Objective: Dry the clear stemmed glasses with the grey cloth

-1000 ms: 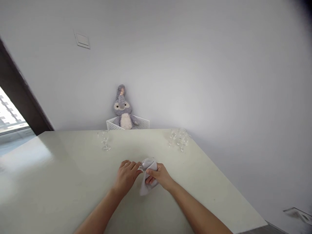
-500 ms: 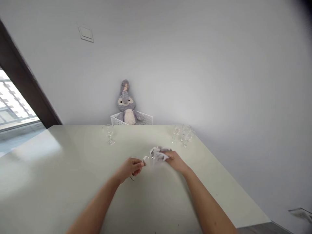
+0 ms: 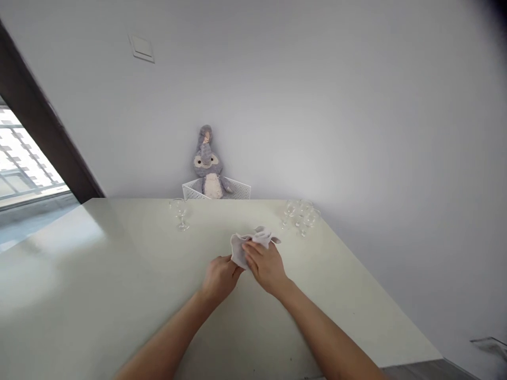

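My left hand (image 3: 221, 275) is closed low in front of the cloth, its fingers curled under. It grips a stemmed glass, whose clear foot showed below this hand a moment ago; now my hands and the cloth hide the glass. My right hand (image 3: 265, 264) holds a pale grey-white cloth (image 3: 238, 251), fingers bent over it and pressed against its near side. Crumpled folds of cloth stick up behind the right fingers. Both hands meet above the middle of the table.
A clear stemmed glass (image 3: 181, 214) stands upright at the table's (image 3: 130, 274) back left. Several similar glasses (image 3: 303, 214) cluster at the back right, close to the edge. Behind the table, a grey plush toy (image 3: 208, 163) sits in a white perforated basket (image 3: 241, 191) against the wall.
My right hand has moved left and nearer, bringing the cloth over to the left hand and around the glass. My left hand has turned, so its back now faces up.
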A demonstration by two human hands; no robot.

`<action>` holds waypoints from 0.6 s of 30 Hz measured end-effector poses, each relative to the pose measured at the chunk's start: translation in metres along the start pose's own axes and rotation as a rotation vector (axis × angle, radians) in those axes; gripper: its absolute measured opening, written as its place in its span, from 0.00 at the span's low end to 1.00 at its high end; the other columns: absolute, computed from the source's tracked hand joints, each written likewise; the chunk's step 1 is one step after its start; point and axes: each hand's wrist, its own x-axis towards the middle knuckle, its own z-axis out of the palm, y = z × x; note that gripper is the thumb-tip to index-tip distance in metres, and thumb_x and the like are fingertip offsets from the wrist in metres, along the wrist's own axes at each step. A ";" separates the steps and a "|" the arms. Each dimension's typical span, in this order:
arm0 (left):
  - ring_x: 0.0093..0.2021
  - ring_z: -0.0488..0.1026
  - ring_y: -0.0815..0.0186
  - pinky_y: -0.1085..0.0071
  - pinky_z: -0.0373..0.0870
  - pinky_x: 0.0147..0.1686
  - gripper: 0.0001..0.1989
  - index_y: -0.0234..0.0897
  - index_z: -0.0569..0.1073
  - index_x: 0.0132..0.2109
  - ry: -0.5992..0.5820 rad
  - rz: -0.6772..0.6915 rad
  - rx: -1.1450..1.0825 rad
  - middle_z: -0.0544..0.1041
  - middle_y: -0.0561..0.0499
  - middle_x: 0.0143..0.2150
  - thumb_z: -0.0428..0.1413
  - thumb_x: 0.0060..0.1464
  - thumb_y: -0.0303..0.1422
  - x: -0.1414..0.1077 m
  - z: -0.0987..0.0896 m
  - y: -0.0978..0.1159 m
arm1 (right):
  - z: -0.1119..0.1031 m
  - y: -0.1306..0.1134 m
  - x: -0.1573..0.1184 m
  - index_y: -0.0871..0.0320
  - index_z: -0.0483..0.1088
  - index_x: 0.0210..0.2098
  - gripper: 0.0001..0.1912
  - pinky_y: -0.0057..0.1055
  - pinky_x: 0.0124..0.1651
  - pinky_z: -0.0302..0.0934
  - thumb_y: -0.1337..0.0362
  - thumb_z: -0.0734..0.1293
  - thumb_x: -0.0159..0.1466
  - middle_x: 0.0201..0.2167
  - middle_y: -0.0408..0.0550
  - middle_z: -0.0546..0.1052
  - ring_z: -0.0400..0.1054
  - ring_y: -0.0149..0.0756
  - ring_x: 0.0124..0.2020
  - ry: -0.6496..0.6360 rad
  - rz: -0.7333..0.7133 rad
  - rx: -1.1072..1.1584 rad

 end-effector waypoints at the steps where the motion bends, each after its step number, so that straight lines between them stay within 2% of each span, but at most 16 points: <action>1: 0.27 0.68 0.65 0.69 0.59 0.30 0.11 0.36 0.71 0.30 0.014 0.060 0.032 0.72 0.48 0.25 0.47 0.52 0.36 -0.001 0.001 0.004 | -0.003 0.004 0.002 0.53 0.68 0.46 0.17 0.43 0.51 0.51 0.58 0.56 0.62 0.47 0.50 0.70 0.61 0.42 0.49 0.044 0.069 0.094; 4: 0.26 0.68 0.67 0.70 0.59 0.30 0.13 0.38 0.70 0.40 0.065 0.116 0.057 0.73 0.49 0.27 0.46 0.55 0.38 -0.004 0.005 0.012 | -0.008 0.017 0.006 0.56 0.70 0.42 0.19 0.36 0.46 0.57 0.53 0.55 0.61 0.42 0.49 0.72 0.64 0.39 0.44 0.120 0.356 0.535; 7: 0.24 0.65 0.70 0.73 0.59 0.26 0.13 0.37 0.68 0.41 0.078 -0.014 -0.065 0.71 0.53 0.25 0.46 0.54 0.39 -0.004 0.012 0.015 | 0.002 0.023 0.005 0.56 0.67 0.43 0.22 0.32 0.37 0.61 0.49 0.56 0.59 0.39 0.48 0.73 0.67 0.37 0.39 0.207 0.620 0.980; 9: 0.23 0.64 0.71 0.75 0.58 0.24 0.13 0.37 0.67 0.40 0.078 -0.095 -0.139 0.69 0.55 0.24 0.46 0.54 0.40 -0.004 0.016 0.016 | 0.014 0.021 0.003 0.56 0.66 0.42 0.23 0.31 0.35 0.62 0.46 0.57 0.58 0.41 0.47 0.72 0.67 0.36 0.38 0.301 0.703 1.165; 11: 0.23 0.63 0.72 0.75 0.58 0.24 0.12 0.37 0.66 0.38 0.101 -0.155 -0.191 0.68 0.55 0.25 0.45 0.54 0.40 -0.004 0.019 0.018 | 0.027 0.014 0.001 0.56 0.65 0.44 0.26 0.31 0.36 0.62 0.44 0.55 0.58 0.43 0.48 0.72 0.67 0.37 0.39 0.323 0.728 1.260; 14: 0.26 0.64 0.71 0.74 0.61 0.26 0.09 0.37 0.65 0.36 0.199 -0.181 -0.261 0.67 0.53 0.29 0.44 0.54 0.36 -0.002 0.019 0.020 | 0.042 -0.003 -0.005 0.57 0.64 0.46 0.29 0.33 0.38 0.62 0.43 0.51 0.59 0.45 0.50 0.71 0.66 0.38 0.42 0.221 0.682 1.285; 18: 0.31 0.66 0.68 0.70 0.64 0.30 0.08 0.37 0.66 0.39 0.312 -0.114 -0.203 0.66 0.49 0.35 0.43 0.55 0.30 -0.003 0.014 0.022 | 0.051 -0.020 -0.013 0.55 0.63 0.47 0.23 0.32 0.43 0.60 0.48 0.55 0.60 0.47 0.49 0.69 0.63 0.36 0.46 0.124 0.554 1.242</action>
